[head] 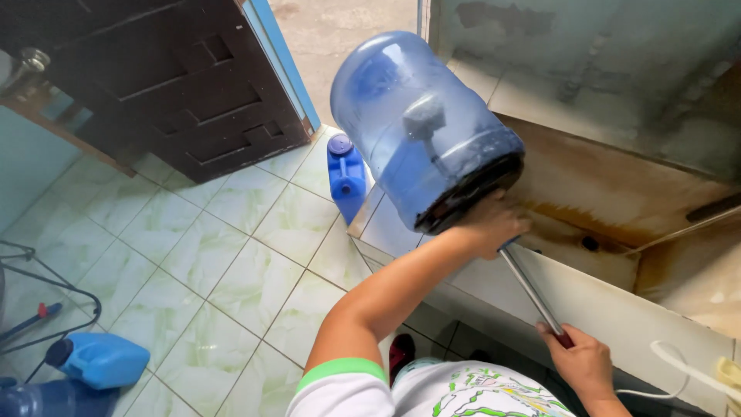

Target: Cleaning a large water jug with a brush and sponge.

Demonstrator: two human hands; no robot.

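Scrubbing looks mid-way: the left hand [494, 224] presses closed against the neck of the tilted blue water jug [421, 127] at 12 o'clock over the stained sink [617, 193], while the right hand [583, 359], at 4 o'clock, fingers wrapped, grips the metal brush rod [532, 289] with 1 brush head inside.

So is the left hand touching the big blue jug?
Touching. The head view shows the left hand pressed against the neck end of the jug, with no gap, while the right hand grips the metal rod.
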